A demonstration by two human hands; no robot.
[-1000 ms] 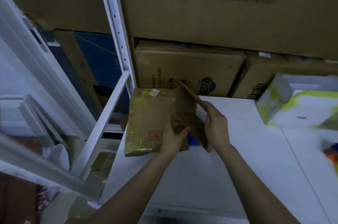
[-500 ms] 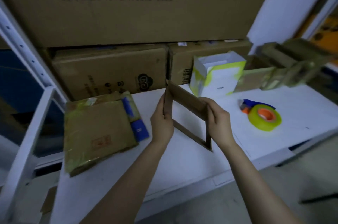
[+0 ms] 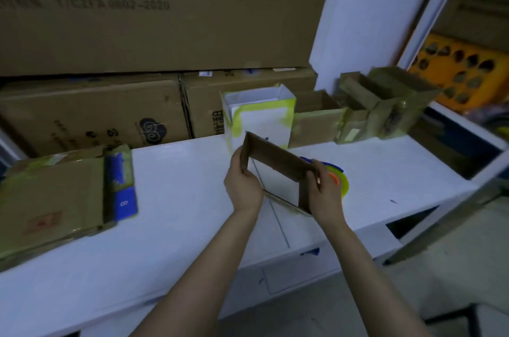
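Note:
I hold a small brown cardboard box (image 3: 278, 162) above the white table (image 3: 176, 179), opened out into a square tube so the tabletop shows through it. My left hand (image 3: 242, 185) grips its left wall, thumb on the inside. My right hand (image 3: 325, 193) grips its right wall. A yellow-green tape roll (image 3: 343, 184) with an orange core lies on the table just behind my right hand, partly hidden by it.
A stack of flattened cartons (image 3: 55, 199) with blue pieces lies at the table's left. A white and yellow-green open box (image 3: 259, 113) stands behind my hands, and several taped brown boxes (image 3: 380, 105) sit at the back right. Large cartons (image 3: 91, 113) line the back wall.
The box has gone from a flat folded piece to an open square tube. My view has swung right, away from the flat carton stack, and my hands moved over the table's middle.

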